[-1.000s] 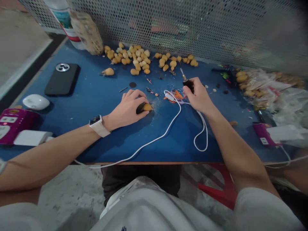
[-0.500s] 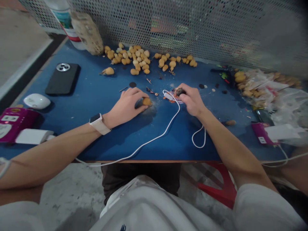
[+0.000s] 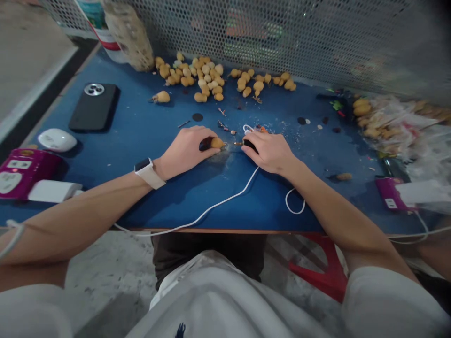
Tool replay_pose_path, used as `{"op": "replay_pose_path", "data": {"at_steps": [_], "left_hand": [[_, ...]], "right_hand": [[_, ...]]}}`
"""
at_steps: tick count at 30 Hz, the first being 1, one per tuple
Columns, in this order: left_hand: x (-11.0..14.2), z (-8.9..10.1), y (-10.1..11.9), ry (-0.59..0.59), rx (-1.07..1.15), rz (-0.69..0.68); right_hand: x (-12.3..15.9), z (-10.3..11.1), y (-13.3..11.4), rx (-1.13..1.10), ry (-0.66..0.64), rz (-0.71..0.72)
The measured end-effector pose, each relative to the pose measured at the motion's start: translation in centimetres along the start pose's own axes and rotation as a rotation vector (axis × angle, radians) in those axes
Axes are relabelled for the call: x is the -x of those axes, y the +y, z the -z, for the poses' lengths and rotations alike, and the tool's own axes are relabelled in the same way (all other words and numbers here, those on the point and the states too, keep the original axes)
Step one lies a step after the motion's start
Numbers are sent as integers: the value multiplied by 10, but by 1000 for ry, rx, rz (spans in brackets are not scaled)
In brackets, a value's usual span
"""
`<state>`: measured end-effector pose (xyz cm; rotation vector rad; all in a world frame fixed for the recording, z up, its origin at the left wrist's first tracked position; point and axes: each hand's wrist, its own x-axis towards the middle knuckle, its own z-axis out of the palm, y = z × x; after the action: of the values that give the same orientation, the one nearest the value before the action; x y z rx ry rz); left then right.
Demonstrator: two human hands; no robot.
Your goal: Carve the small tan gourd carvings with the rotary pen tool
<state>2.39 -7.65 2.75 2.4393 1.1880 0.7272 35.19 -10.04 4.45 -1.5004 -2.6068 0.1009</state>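
My left hand (image 3: 192, 149), with a white-banded watch on its wrist, is closed around a small tan gourd (image 3: 217, 142) between thumb and fingers. To its right, my right hand (image 3: 269, 149) grips a small dark hand tool (image 3: 251, 146), whose body is mostly hidden by the fingers. The thin brass-coloured tip points left at the gourd, very near its end; I cannot tell if they touch. A white cable (image 3: 225, 203) passes under my right hand, and pale dust lies on the table below the gourd.
Many small gourds (image 3: 207, 77) lie along the mesh panel (image 3: 197, 28). A black phone (image 3: 94, 108), a white case (image 3: 57, 140) and a purple power strip (image 3: 30, 173) stand left. Plastic bags (image 3: 398, 126) and another purple socket block (image 3: 394, 193) lie right.
My right hand has moved left with the dark tool, bringing its tip up to the gourd. My left hand stays around the gourd; the view has shifted slightly.
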Motion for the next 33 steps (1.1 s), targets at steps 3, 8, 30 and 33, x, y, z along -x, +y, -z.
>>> {"op": "replay_pose_path", "data": {"at_steps": [3, 8, 30, 33], "left_hand": [[0, -1, -1, 15, 17, -14], [0, -1, -3, 29, 25, -6], [2, -3, 11, 52, 49, 19], [2, -3, 9, 111, 94, 65]], "right_hand": [[-1, -1, 0, 8, -6, 15], [0, -3, 3, -15, 1, -7], [3, -5, -10, -40, 32, -45], [6, -6, -9, -65, 84, -64]]}}
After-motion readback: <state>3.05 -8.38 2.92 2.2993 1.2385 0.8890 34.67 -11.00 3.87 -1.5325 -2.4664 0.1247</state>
